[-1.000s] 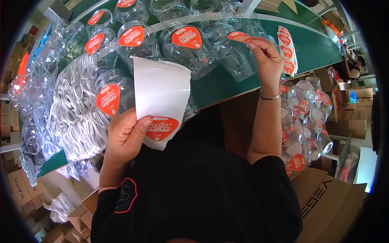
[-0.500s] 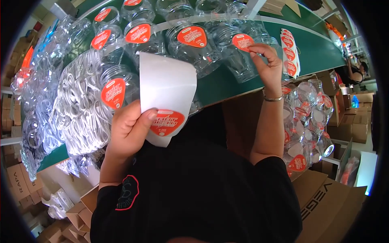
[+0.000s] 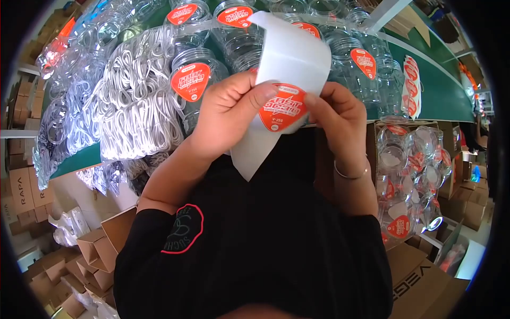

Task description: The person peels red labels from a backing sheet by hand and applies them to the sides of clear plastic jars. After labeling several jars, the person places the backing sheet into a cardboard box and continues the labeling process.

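Note:
My left hand (image 3: pixel 226 114) is closed on a curled white sticker backing strip (image 3: pixel 295 61), its thumb pressed over the left side of an orange-red sticker (image 3: pixel 284 109). The sticker carries white lettering and lies on the strip, whose pointed lower end (image 3: pixel 255 154) hangs over my lap. With thumb and forefinger, my right hand (image 3: pixel 344 119) pinches the sticker's right edge. Left of the strip stands a clear plastic jar (image 3: pixel 196 56) with the same kind of sticker (image 3: pixel 190 81) on it. Another stickered jar (image 3: pixel 345 77) stands behind my right hand.
White cord bundles (image 3: pixel 138 111) are piled on the green table (image 3: pixel 446 87) at left, with clear plastic jars behind. More sticker strips (image 3: pixel 411 87) lie at right. Below the table's right side, a carton holds stickered jars (image 3: pixel 411 175). Cardboard boxes (image 3: pixel 29 186) surround the workplace.
My right hand has come from a jar's sticker at the right to the strip and now pinches its orange-red sticker. My left hand has raised the strip; the view has shifted.

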Tool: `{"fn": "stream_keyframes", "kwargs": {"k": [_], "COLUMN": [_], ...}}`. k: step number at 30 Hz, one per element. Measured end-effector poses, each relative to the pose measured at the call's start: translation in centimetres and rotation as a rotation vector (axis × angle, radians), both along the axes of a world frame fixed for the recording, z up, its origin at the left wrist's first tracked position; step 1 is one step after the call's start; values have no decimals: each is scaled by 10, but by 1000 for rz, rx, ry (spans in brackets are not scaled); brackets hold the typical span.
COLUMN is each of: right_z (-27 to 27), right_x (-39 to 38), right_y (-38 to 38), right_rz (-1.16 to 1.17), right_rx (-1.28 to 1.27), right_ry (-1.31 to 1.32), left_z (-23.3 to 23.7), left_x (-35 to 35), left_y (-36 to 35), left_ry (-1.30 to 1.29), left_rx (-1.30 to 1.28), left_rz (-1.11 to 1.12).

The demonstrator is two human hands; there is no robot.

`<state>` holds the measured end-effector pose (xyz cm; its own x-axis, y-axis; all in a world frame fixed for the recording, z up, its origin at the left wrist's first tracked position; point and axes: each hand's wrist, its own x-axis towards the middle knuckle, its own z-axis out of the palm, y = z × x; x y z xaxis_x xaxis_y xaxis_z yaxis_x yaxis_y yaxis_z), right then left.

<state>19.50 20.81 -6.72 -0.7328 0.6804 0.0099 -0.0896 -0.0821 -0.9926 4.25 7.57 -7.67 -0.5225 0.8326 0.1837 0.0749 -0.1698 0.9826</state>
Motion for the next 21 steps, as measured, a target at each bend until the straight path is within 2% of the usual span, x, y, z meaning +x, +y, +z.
{"fn": "stream_keyframes", "kwargs": {"k": [5,9,11,15,21], "right_z": [-9,-5,-9,-17,-26], "right_x": [-9,-16,-10,-17,-14], "right_y": [16,-7,-5,-14,-12], "right_rz": [7,-319,-307,-147,-68], "right_rx": [-105,415,1252,1253,991], "right_ry": [-40,138,111,122,185], "left_z": [-12,-12,-13,-15,-16], "left_x": [0,9,8,9,9], "left_y": [-7,-3,-3,-3,-4], "left_ry": [-83,-196,-186,-154,-121], "left_rx": [67,67,75,83,91], "left_rz": [-198,-36,-46,-91,-135]}}
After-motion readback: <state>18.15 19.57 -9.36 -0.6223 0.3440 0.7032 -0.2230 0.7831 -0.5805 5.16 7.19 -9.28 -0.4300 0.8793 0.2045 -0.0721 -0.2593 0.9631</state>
